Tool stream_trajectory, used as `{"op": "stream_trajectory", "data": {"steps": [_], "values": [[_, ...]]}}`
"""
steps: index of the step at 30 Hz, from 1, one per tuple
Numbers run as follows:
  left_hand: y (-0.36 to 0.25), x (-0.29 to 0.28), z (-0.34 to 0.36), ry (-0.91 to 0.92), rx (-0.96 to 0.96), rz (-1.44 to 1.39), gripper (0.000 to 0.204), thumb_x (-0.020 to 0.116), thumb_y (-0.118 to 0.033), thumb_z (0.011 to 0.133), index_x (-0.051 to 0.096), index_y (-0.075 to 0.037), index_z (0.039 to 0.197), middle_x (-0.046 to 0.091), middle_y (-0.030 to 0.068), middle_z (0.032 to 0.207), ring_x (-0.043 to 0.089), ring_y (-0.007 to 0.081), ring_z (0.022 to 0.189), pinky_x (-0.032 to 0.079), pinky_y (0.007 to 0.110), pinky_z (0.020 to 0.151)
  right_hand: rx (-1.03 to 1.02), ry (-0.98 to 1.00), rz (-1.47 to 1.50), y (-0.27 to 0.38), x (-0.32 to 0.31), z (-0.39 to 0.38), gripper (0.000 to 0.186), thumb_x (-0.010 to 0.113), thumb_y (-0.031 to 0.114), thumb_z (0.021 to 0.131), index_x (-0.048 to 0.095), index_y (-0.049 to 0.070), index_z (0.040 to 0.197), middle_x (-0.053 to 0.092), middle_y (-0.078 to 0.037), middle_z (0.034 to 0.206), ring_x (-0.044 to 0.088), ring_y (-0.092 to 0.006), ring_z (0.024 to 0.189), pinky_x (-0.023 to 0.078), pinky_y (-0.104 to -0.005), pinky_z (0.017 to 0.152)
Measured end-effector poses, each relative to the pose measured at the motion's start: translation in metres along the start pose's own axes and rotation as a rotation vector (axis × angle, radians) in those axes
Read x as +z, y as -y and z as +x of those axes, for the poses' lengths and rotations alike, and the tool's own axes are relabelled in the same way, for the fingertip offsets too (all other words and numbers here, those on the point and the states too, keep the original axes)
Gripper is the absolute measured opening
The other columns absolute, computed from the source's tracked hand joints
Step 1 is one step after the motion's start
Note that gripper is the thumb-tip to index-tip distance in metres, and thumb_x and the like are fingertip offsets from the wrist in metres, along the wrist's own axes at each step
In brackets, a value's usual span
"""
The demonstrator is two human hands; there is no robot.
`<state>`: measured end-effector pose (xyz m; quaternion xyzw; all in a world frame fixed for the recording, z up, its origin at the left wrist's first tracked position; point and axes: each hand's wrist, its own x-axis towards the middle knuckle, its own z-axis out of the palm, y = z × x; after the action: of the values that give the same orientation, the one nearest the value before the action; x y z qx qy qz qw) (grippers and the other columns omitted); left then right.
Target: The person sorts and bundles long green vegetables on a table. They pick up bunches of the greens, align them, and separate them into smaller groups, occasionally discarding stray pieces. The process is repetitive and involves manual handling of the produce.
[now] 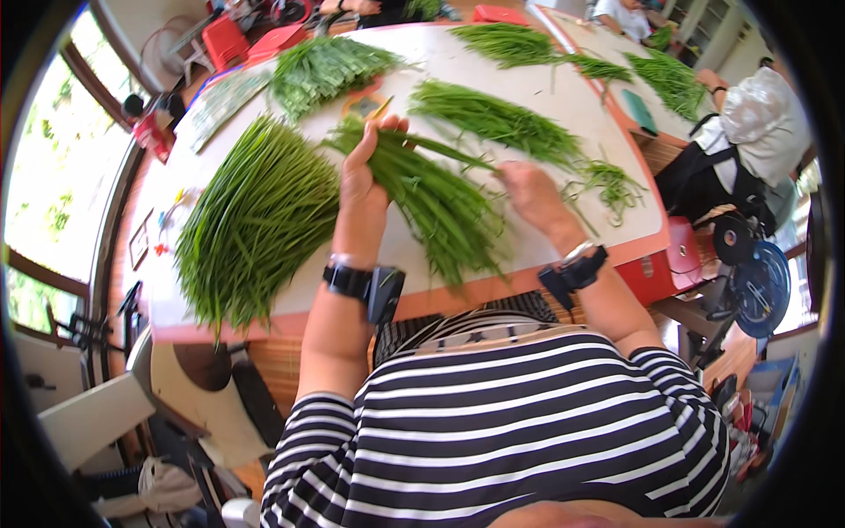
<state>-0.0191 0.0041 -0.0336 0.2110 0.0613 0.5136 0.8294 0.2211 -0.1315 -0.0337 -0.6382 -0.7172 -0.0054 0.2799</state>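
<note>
My left hand point(361, 176) is closed around a bunch of long green chives point(444, 216), whose leaf ends fan down toward the table's front edge. To its right, my right hand point(532, 195) pinches the end of a few chive leaves point(453, 152) that stretch out sideways from the bunch. A large pile of chives point(260, 216) lies left of my left hand. Behind my hands rests another long heap of chives point(497, 119). Loose, limp leaves point(609, 183) are scattered beyond my right hand.
The white table point(581, 233) has a pink edge. More greens point(330, 70) lie at its back left, and more chives point(506, 42) at the back. A person in white point(757, 123) sits at the adjoining right table near a green box point(640, 111). A chair point(198, 396) stands front left.
</note>
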Motion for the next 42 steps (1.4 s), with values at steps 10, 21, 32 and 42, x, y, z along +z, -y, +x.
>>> {"op": "stream_trajectory", "data": {"steps": [10, 21, 32, 42], "values": [[-0.004, 0.033, -0.008, -0.070, 0.086, 0.101, 0.021, 0.068, -0.025, 0.089, 0.062, -0.005, 0.084, 0.067, 0.0118, 0.082, 0.067, 0.0285, 0.078, 0.055, 0.044, 0.075, 0.234, -0.007, 0.361, -0.021, -0.010, -0.039, 0.011, 0.061, 0.013, 0.089, 0.067, 0.005, 0.093, 0.065, -0.012, 0.076, 0.061, -0.0234, 0.062, 0.046, -0.0320, 0.057], [-0.090, 0.144, -0.078, -0.045, 0.171, 0.696, 0.018, 0.070, -0.017, 0.087, 0.061, -0.002, 0.092, 0.065, 0.0091, 0.078, 0.066, 0.0210, 0.069, 0.055, 0.034, 0.062, 0.047, -0.074, 0.285, -0.018, -0.003, -0.046, 0.007, 0.059, 0.007, 0.088, 0.065, 0.003, 0.089, 0.064, -0.012, 0.080, 0.058, -0.0257, 0.065, 0.046, -0.0324, 0.061], [-0.269, 0.188, -0.088, -0.286, 0.566, 1.956, 0.021, 0.071, -0.020, 0.086, 0.066, -0.001, 0.094, 0.066, 0.0071, 0.079, 0.064, 0.0138, 0.071, 0.052, 0.028, 0.065, 0.034, -0.052, 0.238, -0.012, -0.008, -0.047, 0.005, 0.059, 0.007, 0.086, 0.063, 0.003, 0.087, 0.063, -0.010, 0.083, 0.060, -0.0289, 0.076, 0.047, -0.0353, 0.066], [-0.286, 0.014, 0.018, -0.246, 0.245, 2.535, 0.072, 0.072, -0.059, 0.073, 0.061, 0.002, 0.108, 0.066, 0.0248, 0.100, 0.063, 0.0386, 0.097, 0.048, 0.045, 0.085, -0.052, -0.131, 0.146, -0.014, -0.004, -0.045, 0.005, 0.059, 0.005, 0.087, 0.063, 0.002, 0.087, 0.059, -0.011, 0.076, 0.056, -0.0248, 0.065, 0.044, -0.0321, 0.060]]}}
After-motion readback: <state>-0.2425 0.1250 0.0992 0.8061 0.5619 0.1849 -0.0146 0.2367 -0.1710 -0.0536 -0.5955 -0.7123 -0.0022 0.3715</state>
